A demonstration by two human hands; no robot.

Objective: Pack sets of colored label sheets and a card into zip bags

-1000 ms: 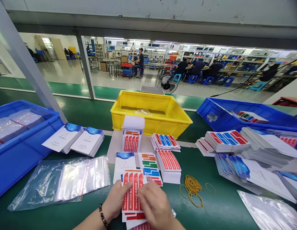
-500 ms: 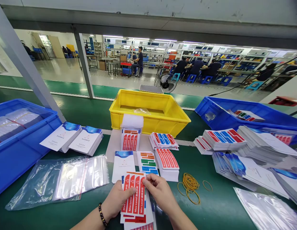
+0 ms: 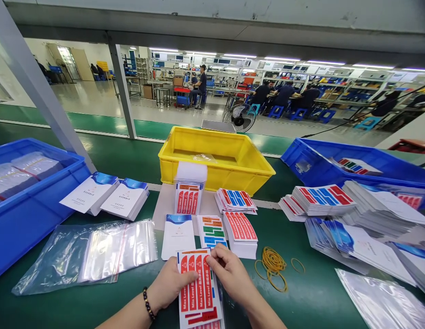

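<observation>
My left hand [image 3: 172, 284] is closed on a small stack of printed sticker sheets [image 3: 198, 292], its thumb lying across the front. The top sheet has red strips lettered "Max Level" and "Min Level"; orange, blue and dark red edges show around it. At the upper right corner, my right hand [image 3: 229, 269] pinches the same stack between thumb and fingers. Just beyond the hands lie a white booklet with a blue top [image 3: 178, 236], a pile of multicoloured sticker sheets [image 3: 212, 232] and a thick pile of red sticker sheets [image 3: 240, 233].
A yellow bin [image 3: 215, 169] stands at the back, between a blue bin [image 3: 37, 196] on the left and another blue bin [image 3: 336, 160] on the right. Clear plastic bags [image 3: 118, 251] lie left. Rubber bands [image 3: 272, 261] and booklet stacks [image 3: 356, 242] lie right.
The sheets in my hands have come closer into line, with the lower ones sticking out less at the bottom. Both hands keep their hold, and the view has shifted slightly.
</observation>
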